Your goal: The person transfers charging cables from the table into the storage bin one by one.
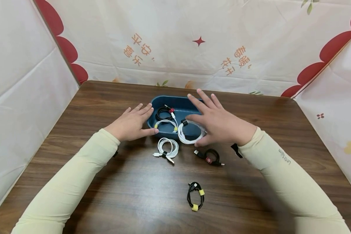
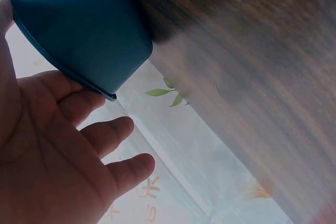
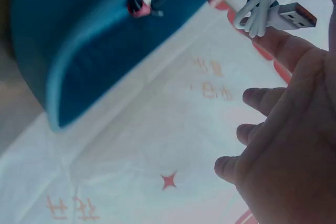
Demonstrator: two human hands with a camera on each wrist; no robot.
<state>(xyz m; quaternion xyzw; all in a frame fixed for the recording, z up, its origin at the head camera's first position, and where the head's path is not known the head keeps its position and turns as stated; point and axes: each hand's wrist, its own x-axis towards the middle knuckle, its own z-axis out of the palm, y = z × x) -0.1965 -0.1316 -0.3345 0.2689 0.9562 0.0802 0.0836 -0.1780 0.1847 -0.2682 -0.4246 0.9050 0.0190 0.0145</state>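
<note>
My left hand (image 1: 131,122) lies at the left end of a blue oblong bin (image 1: 187,104), fingers spread and fairly straight. Fingers touch the bin's rim in the left wrist view. Between thumb and index finger, my right hand (image 1: 220,125) pinches a coiled white cable (image 1: 181,136) with a black tie, above the bin's front right side. Its other fingers are stretched out. The cable's USB plug (image 3: 292,16) shows in the right wrist view. Inside the bin lie a coiled black cable (image 1: 158,114) with a red tie and a white cable (image 1: 164,121) with yellow ties.
On the brown wooden table (image 1: 120,195), in front of the bin, lie a coiled white cable (image 1: 175,149) with a black tie, a black USB cable (image 1: 217,157) with a red tie, and a black cable (image 1: 188,197) with yellow ties. A printed curtain (image 1: 175,58) hangs behind.
</note>
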